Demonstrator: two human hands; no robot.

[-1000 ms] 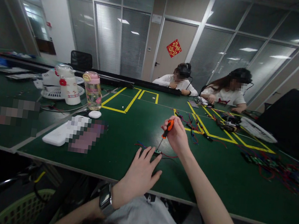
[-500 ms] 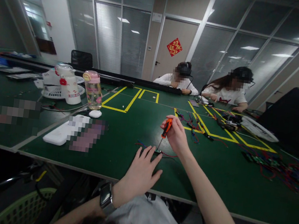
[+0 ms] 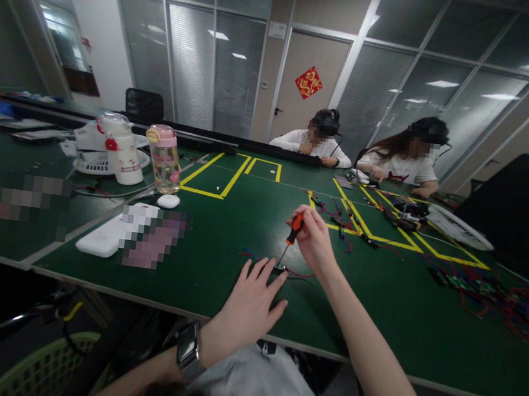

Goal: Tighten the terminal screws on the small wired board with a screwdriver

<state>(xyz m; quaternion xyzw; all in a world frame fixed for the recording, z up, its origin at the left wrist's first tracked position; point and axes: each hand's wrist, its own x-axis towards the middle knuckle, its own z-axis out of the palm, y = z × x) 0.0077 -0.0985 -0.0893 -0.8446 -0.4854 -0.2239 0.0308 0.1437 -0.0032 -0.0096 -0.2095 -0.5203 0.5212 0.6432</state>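
My right hand (image 3: pixel 316 240) is closed round the orange and black handle of a small screwdriver (image 3: pixel 292 233), held nearly upright with its tip down on a small dark part (image 3: pixel 278 268) with red and blue wires on the green table (image 3: pixel 221 231). My left hand (image 3: pixel 249 306), with a watch on the wrist, lies flat on the table with fingers spread. Its fingertips press down just beside that part.
Two bottles (image 3: pixel 165 159) and a white fan stand at the back left, with a white case (image 3: pixel 110 236) nearer. Tangled wires and parts (image 3: pixel 490 293) cover the right side. Two people (image 3: pixel 313 141) sit across the table. A green basket (image 3: pixel 47 367) is below left.
The screwdriver handle has shifted slightly in my right hand's fingers, as if turned. My left hand stays flat in the same place.
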